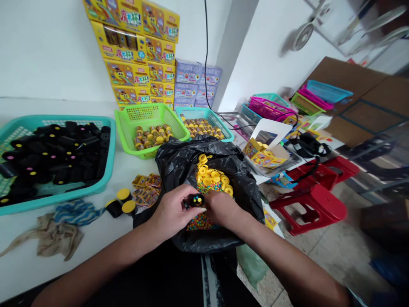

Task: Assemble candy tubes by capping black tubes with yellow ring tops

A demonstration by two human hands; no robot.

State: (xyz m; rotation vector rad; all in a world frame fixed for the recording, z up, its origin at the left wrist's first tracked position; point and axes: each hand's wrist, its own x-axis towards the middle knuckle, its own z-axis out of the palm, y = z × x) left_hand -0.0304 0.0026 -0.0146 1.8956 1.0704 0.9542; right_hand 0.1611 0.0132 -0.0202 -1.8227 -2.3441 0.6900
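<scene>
A: Held items?
B: One black cup, smooth, round-mouthed, small yellow and coloured bits inside; the left hand holds it between thumb and fingers, over the black bag. Right hand: curled, just beside the cup; whether it grips anything, I cannot tell.
A: The bag?
B: Thin, glossy, crumpled plastic. Contents: coloured beads, tiny, round; yellow lids, ring-rimmed discs, heaped at the far side.
A: Left of it?
B: Lidded cups, three, cylindrical, yellow-topped; striped cloth, rumpled; turquoise basket, lattice-walled plastic, holding black cylinders.
</scene>
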